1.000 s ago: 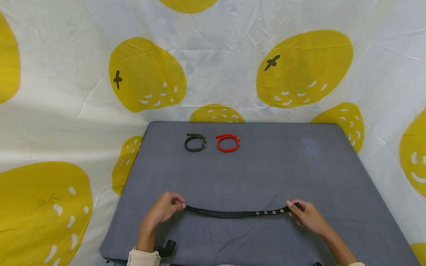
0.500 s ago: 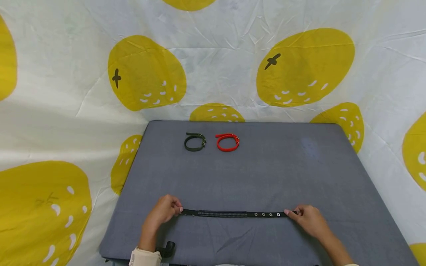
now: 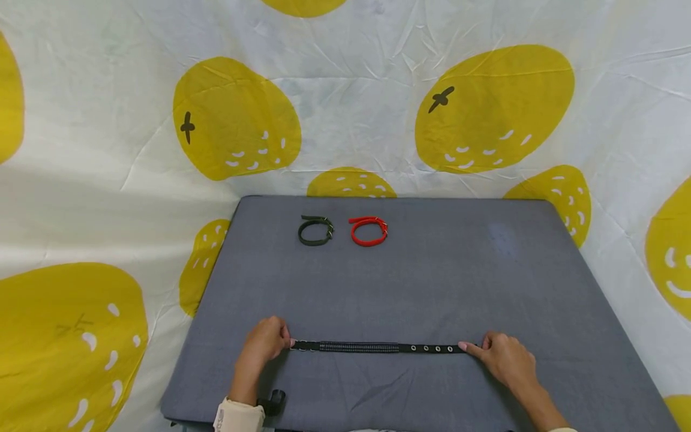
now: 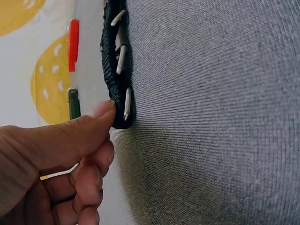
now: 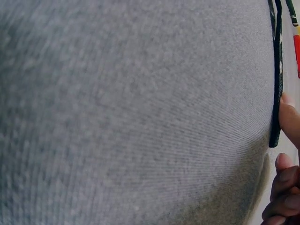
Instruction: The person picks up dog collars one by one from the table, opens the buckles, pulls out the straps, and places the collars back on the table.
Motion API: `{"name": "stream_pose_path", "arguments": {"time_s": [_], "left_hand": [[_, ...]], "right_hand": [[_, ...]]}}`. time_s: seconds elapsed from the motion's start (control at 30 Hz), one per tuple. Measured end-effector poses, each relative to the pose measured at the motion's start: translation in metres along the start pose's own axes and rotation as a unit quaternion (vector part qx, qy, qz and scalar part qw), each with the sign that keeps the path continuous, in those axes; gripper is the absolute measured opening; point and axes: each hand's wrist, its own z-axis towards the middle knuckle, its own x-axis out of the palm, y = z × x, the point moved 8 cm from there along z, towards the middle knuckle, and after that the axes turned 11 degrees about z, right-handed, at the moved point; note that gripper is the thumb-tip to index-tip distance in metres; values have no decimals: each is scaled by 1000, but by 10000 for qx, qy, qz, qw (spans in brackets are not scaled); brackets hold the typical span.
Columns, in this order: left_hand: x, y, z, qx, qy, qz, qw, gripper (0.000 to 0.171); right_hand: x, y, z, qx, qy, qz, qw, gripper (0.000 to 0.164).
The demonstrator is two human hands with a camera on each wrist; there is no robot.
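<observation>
A black dog collar (image 3: 358,347) lies straightened out along the near part of the grey table in the head view. Its middle is padded, metal eyelets line its right part, and metal rings show at its left end. My left hand (image 3: 266,339) is at that ringed end; in the left wrist view the thumb tip touches the collar's edge (image 4: 109,70), with the fingers curled loosely below. At the plain end, my right hand (image 3: 504,359) rests its thumb against the strap (image 5: 276,110), while its fingers sit apart from it in the right wrist view.
Toward the back of the grey table (image 3: 432,276) lie a dark green collar (image 3: 315,242) and a red collar (image 3: 369,243), both buckled into loops. A white cloth (image 3: 345,120) printed with yellow fruit hangs behind and beside the table.
The black collar sagged between my raised hands one second ago; it has come down flat and straight on the table. My fingers have loosened from its ends. The other collars stay put.
</observation>
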Motion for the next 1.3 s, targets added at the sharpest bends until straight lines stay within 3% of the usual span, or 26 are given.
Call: {"name": "stream_pose_path", "arguments": {"time_s": [0.3, 0.57, 0.73, 0.93, 1.07, 1.3], "left_hand": [[-5, -4, -1, -194, 61, 627, 9978, 28], [-3, -7, -1, 204, 216, 84, 9995, 27], [-8, -11, 0, 513, 253, -287, 9980, 24], [-18, -15, 0, 557, 304, -348, 9974, 25], [-30, -20, 4, 623, 148, -367, 9973, 24], [-50, -42, 17, 1080, -132, -200, 9939, 17]], "right_hand": [[1, 5, 1, -26, 26, 30, 10000, 54], [3, 15, 4, -493, 191, 146, 9985, 46], [-2, 23, 4, -772, 42, 308, 9965, 40], [-17, 38, 5, -1191, -351, 472, 9911, 39], [-28, 52, 9, -1471, -452, 500, 9868, 37], [-40, 85, 24, -2109, -609, 362, 9749, 38]]}}
